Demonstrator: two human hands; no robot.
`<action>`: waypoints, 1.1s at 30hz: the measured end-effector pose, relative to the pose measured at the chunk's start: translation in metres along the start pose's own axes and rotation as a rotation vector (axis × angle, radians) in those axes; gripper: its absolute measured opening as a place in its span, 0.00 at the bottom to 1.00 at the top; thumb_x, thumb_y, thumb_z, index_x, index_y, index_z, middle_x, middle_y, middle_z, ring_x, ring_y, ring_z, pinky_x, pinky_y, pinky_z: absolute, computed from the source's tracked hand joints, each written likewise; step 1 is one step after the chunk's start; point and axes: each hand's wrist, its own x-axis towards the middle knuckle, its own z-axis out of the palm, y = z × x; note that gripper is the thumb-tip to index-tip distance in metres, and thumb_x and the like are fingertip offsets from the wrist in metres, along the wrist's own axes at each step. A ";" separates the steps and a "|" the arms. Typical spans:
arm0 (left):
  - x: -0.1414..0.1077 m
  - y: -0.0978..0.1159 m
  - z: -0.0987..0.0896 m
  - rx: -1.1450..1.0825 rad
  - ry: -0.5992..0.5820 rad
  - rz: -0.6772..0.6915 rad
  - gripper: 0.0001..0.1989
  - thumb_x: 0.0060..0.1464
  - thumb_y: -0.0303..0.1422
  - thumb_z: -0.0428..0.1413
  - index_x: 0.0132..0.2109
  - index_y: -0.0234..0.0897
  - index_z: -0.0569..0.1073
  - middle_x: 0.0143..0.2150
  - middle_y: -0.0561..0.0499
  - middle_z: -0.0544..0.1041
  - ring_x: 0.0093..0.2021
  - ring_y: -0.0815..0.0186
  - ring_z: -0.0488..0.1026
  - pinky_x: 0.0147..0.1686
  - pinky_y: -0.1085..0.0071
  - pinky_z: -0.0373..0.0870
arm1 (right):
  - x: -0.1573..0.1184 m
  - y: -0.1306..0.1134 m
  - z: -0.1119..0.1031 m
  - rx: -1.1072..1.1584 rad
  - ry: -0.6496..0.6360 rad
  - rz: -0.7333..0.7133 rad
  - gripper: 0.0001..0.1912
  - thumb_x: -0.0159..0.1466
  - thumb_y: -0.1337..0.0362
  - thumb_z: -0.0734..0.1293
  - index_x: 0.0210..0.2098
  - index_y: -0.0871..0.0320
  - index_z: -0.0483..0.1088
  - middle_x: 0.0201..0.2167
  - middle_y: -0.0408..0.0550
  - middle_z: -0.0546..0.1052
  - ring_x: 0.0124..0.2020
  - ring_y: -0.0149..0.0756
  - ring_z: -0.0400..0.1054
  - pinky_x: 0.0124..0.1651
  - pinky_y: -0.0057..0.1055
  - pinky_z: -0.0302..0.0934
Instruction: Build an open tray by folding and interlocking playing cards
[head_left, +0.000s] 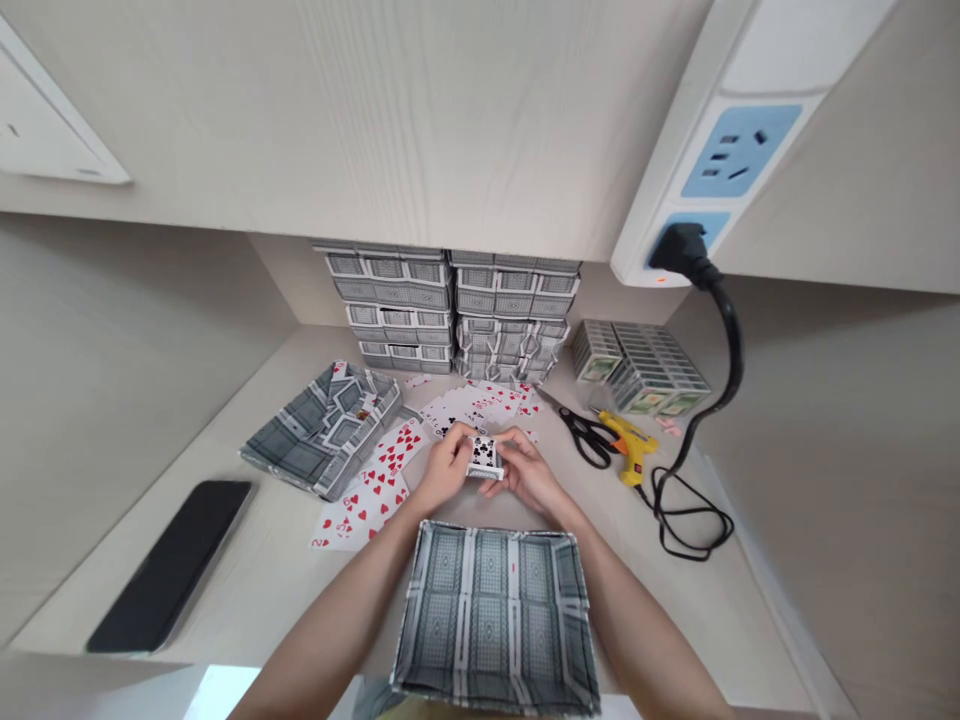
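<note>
Between both hands, left hand (448, 467) and right hand (529, 470), pinched together on a folded card (484, 455), just beyond the near box (495, 615) at the desk's (300, 590) front edge, with loose cards (371, 495) and another box (300, 440) to the left, scissors (589, 435) and a yellow glue gun (634, 445) to the right.

The folded card (484, 452) shows black club signs. On the heart cards (375, 495), red heart signs stand with the numbers 2, 5, 6 and 7. The spread cards (457, 405) carry red signs and black clubs, their numbers mostly too small to read. Print on the small boxes (652, 365) is illegible.
</note>
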 end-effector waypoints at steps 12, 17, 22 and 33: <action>0.000 0.000 0.001 -0.018 0.023 0.018 0.07 0.51 0.29 0.43 0.32 0.36 0.65 0.24 0.56 0.66 0.25 0.72 0.63 0.26 0.77 0.60 | -0.001 -0.006 -0.003 0.074 -0.032 0.110 0.11 0.59 0.60 0.56 0.41 0.55 0.56 0.25 0.42 0.72 0.20 0.34 0.70 0.21 0.32 0.66; -0.001 0.003 0.000 -0.145 -0.014 -0.001 0.07 0.51 0.30 0.44 0.31 0.35 0.66 0.24 0.55 0.68 0.23 0.73 0.64 0.22 0.78 0.61 | -0.001 -0.008 -0.001 0.148 -0.126 0.235 0.20 0.62 0.49 0.49 0.43 0.56 0.57 0.22 0.43 0.72 0.22 0.36 0.70 0.20 0.32 0.65; -0.005 0.005 0.003 -0.257 -0.113 -0.067 0.07 0.52 0.33 0.45 0.32 0.36 0.64 0.19 0.58 0.66 0.14 0.75 0.61 0.14 0.79 0.56 | 0.000 -0.005 -0.004 0.106 -0.199 0.351 0.22 0.63 0.51 0.50 0.37 0.63 0.62 0.23 0.50 0.74 0.22 0.35 0.70 0.19 0.27 0.65; 0.000 0.004 -0.005 -0.159 -0.070 0.082 0.09 0.50 0.30 0.46 0.34 0.34 0.70 0.25 0.54 0.69 0.24 0.73 0.64 0.24 0.78 0.60 | -0.002 -0.004 -0.006 0.014 -0.181 0.172 0.16 0.60 0.57 0.60 0.40 0.64 0.63 0.25 0.48 0.74 0.22 0.36 0.72 0.19 0.26 0.66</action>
